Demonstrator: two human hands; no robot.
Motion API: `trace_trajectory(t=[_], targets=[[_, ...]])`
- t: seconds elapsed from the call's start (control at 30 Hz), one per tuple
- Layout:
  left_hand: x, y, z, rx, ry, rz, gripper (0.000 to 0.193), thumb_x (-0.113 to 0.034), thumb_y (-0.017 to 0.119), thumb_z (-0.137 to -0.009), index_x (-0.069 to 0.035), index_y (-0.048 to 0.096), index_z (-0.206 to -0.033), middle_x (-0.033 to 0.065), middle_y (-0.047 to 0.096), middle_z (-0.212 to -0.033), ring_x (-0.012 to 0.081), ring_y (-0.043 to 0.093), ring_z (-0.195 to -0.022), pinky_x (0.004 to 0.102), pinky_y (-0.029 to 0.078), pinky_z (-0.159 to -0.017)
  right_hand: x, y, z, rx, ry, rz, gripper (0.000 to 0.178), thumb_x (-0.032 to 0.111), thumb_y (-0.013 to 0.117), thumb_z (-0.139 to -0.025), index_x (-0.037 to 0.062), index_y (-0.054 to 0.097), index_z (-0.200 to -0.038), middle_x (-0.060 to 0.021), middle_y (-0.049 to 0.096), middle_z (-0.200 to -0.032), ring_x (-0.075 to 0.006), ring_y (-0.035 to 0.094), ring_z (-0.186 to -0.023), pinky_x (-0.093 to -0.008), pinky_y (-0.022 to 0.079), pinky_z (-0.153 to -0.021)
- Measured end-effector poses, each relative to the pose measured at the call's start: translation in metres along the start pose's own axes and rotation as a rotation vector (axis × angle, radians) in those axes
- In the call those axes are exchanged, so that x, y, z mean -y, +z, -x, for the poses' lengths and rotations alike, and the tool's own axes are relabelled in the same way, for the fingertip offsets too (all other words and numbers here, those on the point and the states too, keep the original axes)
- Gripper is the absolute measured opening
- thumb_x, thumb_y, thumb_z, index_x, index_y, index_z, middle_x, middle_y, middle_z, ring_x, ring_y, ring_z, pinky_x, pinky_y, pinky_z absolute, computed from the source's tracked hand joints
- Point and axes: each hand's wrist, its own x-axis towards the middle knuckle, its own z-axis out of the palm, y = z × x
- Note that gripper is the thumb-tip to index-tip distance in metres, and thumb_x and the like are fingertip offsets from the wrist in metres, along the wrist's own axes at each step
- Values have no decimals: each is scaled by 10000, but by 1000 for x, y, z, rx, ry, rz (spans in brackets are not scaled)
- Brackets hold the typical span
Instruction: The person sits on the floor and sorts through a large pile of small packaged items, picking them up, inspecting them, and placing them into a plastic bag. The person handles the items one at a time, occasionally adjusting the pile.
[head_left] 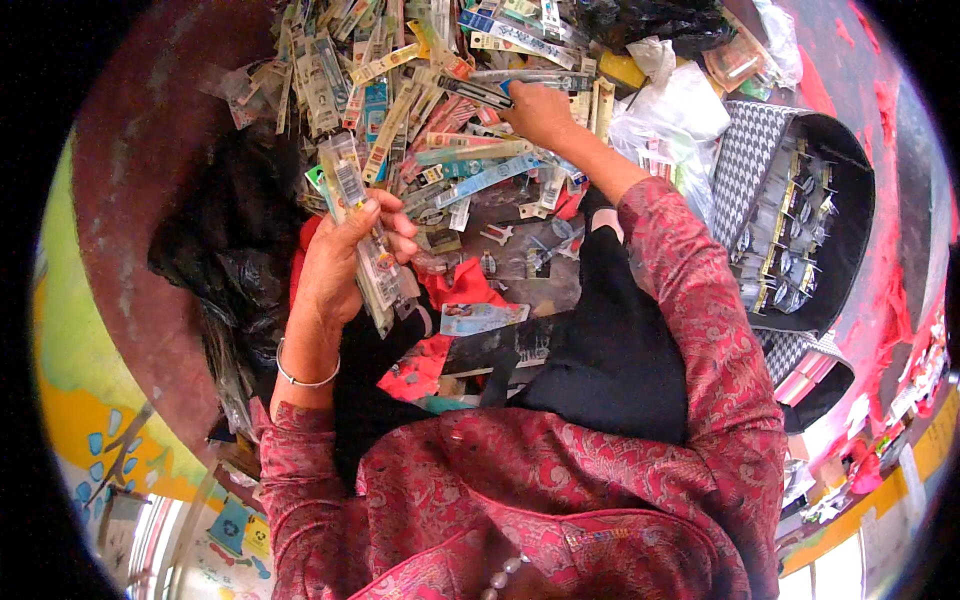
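Observation:
My left hand [340, 255] is closed around a small bundle of long, narrow clear plastic packets [347, 180] with printed labels, tilted upright above my lap. A bit of green shows at the bundle's upper left edge. Farther off, my right hand [545, 115] reaches into a loose heap of similar narrow packets [390, 130]. Its fingers are closed on the end of one narrow packet [465, 88], dark and clear with a blue tip; the fingertips are partly hidden. A light-blue packet [485, 182] lies just below that hand.
Black plastic bags [225, 230] are bunched at the left. On the right stands a houndstooth-patterned box [755, 130] with small packaged items inside. White plastic bags [680, 105] lie between it and the heap. Red scraps [465, 287] and a pale-blue packet [483, 319] lie near my knees.

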Motion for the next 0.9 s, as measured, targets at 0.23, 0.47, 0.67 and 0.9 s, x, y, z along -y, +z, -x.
trace_trajectory(t=[0.23, 0.47, 0.67, 0.9], targets=[[0, -10, -4, -72, 9, 217, 208, -192, 476, -855, -19, 473, -972, 25, 475, -659, 83, 389, -492, 220, 335, -483, -18, -41, 4, 133, 61, -767, 225, 208, 566, -743, -15, 574, -775, -70, 575, -603, -121, 497, -457, -254, 409, -452], [6, -14, -7, -156, 0, 350, 184, -166, 500, -843, -16, 478, -948, 16, 447, -659, 80, 379, -499, 221, 344, -485, 19, -55, 28, 427, 299, -1242, 224, 184, 502, -807, -17, 595, -771, -77, 604, -621, -98, 484, -380, -214, 329, -345], [5, -24, -12, -127, 58, 431, 288, -202, 431, -878, -3, 431, -1087, 163, 547, -1011, 229, 569, -881, 313, 507, -690, 88, -79, 62, 639, 282, -1503, 224, 201, 477, -828, 8, 591, -832, -48, 583, -607, -58, 476, -383, -151, 297, -337], [-2, 0, -7, -125, 234, 437, 358, -240, 337, -908, -9, 374, -1179, 153, 491, -1136, 286, 486, -1039, 403, 409, -880, 126, -84, 87, 815, 313, -1420, 278, 244, 472, -843, 19, 575, -716, -37, 542, -522, -55, 430, -338, -159, 295, -323]])
